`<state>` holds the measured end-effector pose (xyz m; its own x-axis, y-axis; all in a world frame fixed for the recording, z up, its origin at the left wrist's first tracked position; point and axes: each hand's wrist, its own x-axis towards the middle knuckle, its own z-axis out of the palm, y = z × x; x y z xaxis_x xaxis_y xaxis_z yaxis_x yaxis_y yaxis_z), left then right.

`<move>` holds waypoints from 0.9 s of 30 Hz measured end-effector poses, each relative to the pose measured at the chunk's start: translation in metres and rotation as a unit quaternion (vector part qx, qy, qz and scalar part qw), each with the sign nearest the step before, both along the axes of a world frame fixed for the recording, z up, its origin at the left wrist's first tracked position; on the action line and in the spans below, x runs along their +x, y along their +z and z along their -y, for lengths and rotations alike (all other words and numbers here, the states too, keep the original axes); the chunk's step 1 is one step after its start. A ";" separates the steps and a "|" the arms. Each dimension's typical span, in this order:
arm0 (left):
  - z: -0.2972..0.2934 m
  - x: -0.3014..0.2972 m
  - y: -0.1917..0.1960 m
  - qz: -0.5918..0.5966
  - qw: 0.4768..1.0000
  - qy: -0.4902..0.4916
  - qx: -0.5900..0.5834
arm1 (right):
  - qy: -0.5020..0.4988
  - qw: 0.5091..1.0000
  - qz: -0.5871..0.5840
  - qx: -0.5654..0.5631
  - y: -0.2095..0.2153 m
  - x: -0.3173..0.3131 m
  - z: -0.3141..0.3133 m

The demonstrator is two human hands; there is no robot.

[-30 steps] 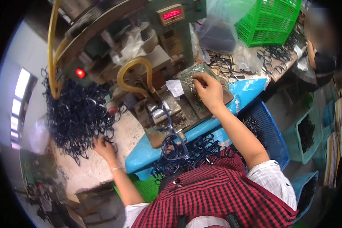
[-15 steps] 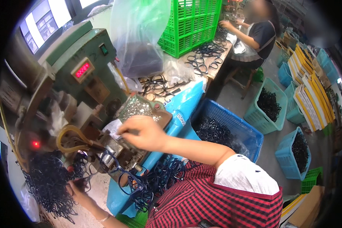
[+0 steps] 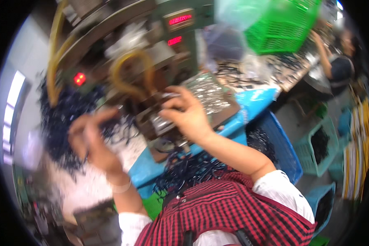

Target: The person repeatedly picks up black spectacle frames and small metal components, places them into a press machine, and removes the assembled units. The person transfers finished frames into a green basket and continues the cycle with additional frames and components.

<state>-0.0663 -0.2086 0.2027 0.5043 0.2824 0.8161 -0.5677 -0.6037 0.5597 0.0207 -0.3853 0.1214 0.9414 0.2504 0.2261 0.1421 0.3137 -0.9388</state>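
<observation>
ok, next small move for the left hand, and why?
Probably carry the left hand to the machine's fixture. It is raised, seemingly with a dark frame piece in its fingers (blurred), beside the dark pile. The right hand already rests at the fixture, next to the tray of small metal parts.

Shiny metal tray [image 3: 211, 96], glossy blue plastic sheet [image 3: 254, 102], green plastic basket [image 3: 283, 28]
</observation>
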 end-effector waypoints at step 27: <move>0.057 -0.012 -0.078 -0.420 0.582 -0.462 -0.522 | -0.168 0.799 0.324 -0.478 -0.067 0.078 0.079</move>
<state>-0.0786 -0.2660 0.1243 0.9313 -0.3042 -0.2001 0.3574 0.6590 0.6618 0.0987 -0.4643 0.0547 0.7551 0.3576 0.5495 0.6202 -0.6614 -0.4219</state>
